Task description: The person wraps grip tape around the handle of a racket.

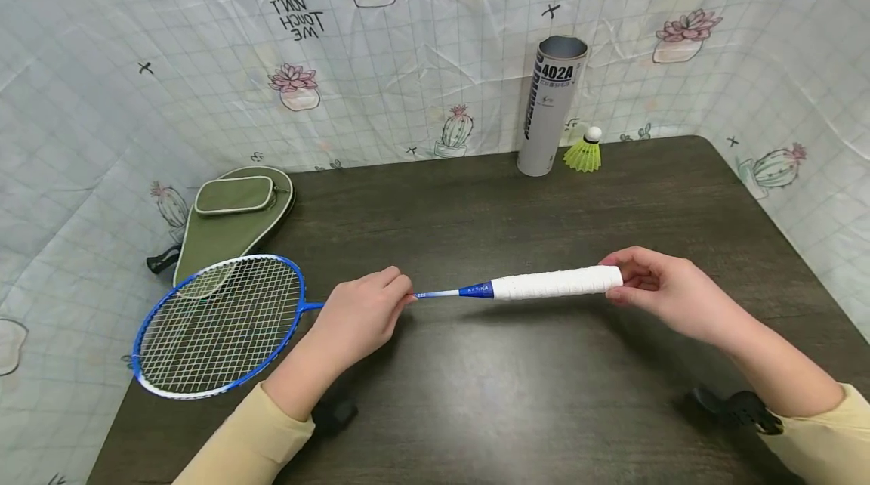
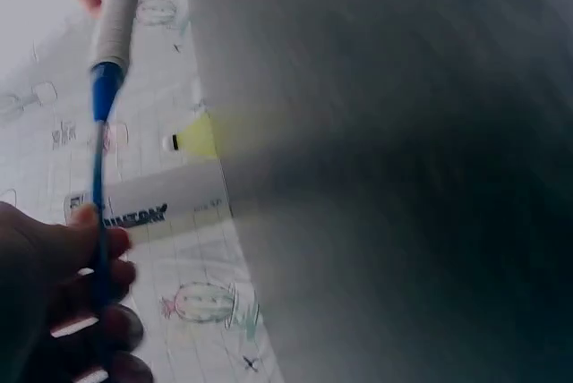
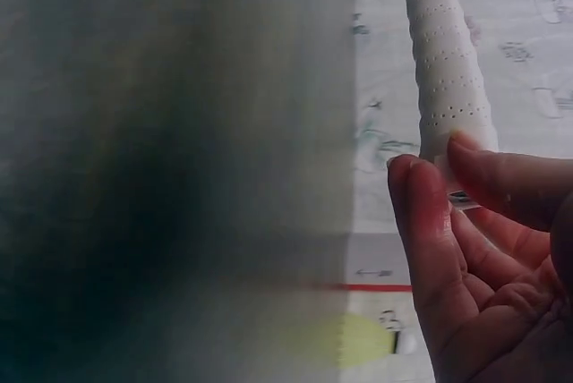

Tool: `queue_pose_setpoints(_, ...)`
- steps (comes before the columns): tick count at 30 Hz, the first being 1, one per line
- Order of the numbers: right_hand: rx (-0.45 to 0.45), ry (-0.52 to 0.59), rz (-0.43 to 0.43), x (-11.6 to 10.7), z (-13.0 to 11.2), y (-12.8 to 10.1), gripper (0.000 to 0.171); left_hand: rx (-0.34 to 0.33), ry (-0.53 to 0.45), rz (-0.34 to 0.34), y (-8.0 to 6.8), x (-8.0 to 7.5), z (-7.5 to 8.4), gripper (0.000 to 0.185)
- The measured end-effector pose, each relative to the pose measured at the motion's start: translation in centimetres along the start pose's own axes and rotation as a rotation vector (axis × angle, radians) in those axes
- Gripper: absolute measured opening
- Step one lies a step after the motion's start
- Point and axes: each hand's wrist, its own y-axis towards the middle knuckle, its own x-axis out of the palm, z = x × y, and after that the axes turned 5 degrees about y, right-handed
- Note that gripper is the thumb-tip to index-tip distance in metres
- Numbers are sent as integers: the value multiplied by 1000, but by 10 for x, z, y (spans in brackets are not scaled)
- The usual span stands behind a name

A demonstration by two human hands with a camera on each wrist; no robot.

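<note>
Head view: blue-framed badminton racket with white wrapped grip [image 1: 435, 293] held level just above dark wood table [image 1: 544, 409], left hand [image 1: 360, 311] pinching shaft, right hand [image 1: 655, 285] fingertips closed on butt end (steadies both ends); L wrist: fingers [image 2: 89, 249] curl round shaft; R wrist: fingertips [image 3: 466, 173] clasp grip end.

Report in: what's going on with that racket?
Left hand pinches racket shaft. Right hand holds grip end. Racket held level above table; nothing blocking.

— What is held at mid-frame?
— A blue racket [image 1: 224, 322] is gripped at its shaft by the left hand [image 1: 360, 311], its white handle pinched by the right hand [image 1: 662, 288].
— And upper right?
— A tube [image 1: 550, 103] is stood beside a yellow shuttlecock [image 1: 584, 152].
</note>
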Motion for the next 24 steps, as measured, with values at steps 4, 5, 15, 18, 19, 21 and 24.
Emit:
queue_pose_setpoints(4,12,-12,-11,4,9,2,33,-25,37,-119,4,1,6,15)
queue_pose_setpoints(5,16,-17,-11,4,11,2,33,-30,41,-142,5,1,7,15)
queue_pose_setpoints(15,-5,-3,40,7,22,8,36,-39,47,-226,11,1,12,11)
queue_pose_setpoints(18,-23,24,52,6,22,9,39,-35,42,-227,12,1,12,9)
queue_pose_setpoints(19,-28,33,54,5,22,9,39,-35,42,-224,12,0,11,8)
queue_pose_setpoints(21,-46,44,58,4,21,9,41,-31,49,-214,13,-1,11,8)
queue_pose_setpoints(24,-78,40,72,2,17,11,48,-20,61,-185,15,-6,8,6)
